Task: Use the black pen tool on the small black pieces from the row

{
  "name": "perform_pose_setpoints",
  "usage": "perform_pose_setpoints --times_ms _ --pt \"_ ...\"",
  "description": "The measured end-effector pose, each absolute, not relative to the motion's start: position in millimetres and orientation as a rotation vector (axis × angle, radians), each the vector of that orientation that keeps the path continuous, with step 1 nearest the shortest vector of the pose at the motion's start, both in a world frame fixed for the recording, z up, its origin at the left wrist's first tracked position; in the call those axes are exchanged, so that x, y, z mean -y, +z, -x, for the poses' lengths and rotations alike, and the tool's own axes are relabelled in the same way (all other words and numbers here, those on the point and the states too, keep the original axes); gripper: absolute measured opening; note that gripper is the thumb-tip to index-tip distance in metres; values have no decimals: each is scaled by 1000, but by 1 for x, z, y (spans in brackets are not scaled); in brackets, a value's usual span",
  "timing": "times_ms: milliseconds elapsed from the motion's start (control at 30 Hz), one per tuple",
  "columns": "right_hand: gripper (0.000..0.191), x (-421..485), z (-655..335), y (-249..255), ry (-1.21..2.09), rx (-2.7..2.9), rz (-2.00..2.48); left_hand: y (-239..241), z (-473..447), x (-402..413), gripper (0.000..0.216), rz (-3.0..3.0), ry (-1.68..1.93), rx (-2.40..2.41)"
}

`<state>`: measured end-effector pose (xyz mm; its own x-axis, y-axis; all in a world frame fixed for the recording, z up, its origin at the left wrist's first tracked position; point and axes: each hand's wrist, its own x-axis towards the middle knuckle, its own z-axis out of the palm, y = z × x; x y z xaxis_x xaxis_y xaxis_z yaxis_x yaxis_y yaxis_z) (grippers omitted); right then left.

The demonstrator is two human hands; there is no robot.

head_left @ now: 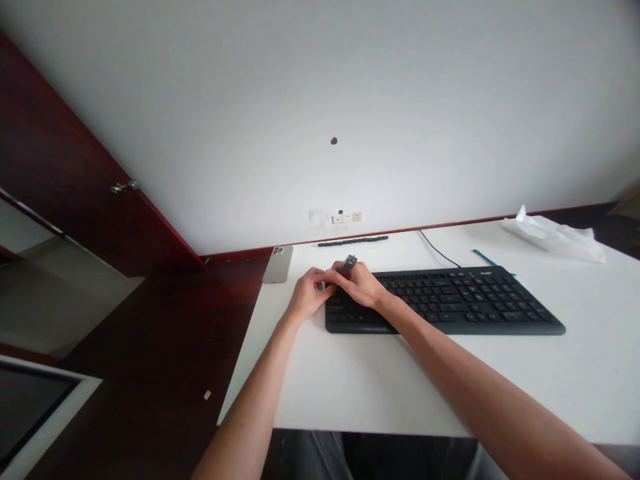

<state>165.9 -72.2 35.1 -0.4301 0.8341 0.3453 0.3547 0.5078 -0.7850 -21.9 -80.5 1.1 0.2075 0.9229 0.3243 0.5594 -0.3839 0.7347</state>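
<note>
Two bare forearms (pixel 450 365) reach over the front edge of one white table (pixel 360 390), with legs in grey trousers (pixel 320 457) below that edge. Between the edge and one black keyboard (pixel 445 300) runs a broad strip of white surface, crossed by the arms; a narrower strip runs along the table's left edge. Over the keyboard's left end, the right hand (pixel 367 285) closes round one dark grey tool (pixel 349 264), whose end sticks up past the fingers. Just beside the keyboard's left edge, the left hand (pixel 306 295) bends its fingers against the right; whether it pinches anything, I cannot tell. One pale phone (pixel 278 264) lies beyond it, close to the left edge. Past the keyboard lie one black cable (pixel 440 247), one blue stick (pixel 483 256) and one crumpled white bag (pixel 555 239). Near the back edge stretches one row of dark pieces (pixel 353 241), too small to count. Farther off, the wall (pixel 250 133) shows two dark spots (pixel 334 141) and white sockets (pixel 357 217).
</note>
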Motion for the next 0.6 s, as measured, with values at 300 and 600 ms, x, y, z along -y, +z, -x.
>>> perform_pose_setpoints --times_ms 300,600 --pt "44 68 -164 33 767 1915 1025 -7 26 76 13 -1813 1097 -1337" --pt "32 58 -165 20 838 1666 1195 -4 29 78 14 -1835 1098 -1385"
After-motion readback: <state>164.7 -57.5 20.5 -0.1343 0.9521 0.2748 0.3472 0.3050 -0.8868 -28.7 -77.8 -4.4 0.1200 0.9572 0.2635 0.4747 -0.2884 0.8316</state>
